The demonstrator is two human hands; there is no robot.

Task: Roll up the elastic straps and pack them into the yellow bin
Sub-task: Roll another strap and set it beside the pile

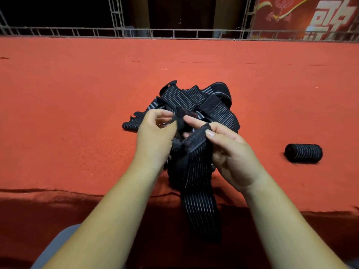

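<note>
Nearby, rolled strap [303, 153] on red cloth [77, 113], left hand [155, 133] and right hand [233, 158] gripping loose strap [198, 171]

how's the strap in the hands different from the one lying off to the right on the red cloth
The strap in the hands is unrolled, a long flat band hanging down past the cloth's near edge; the rolled strap is wound into a tight short cylinder. The first is pinched by the left hand and right hand; the second lies untouched on its side on the red cloth. Both are black elastic with thin pale stripes.
</note>
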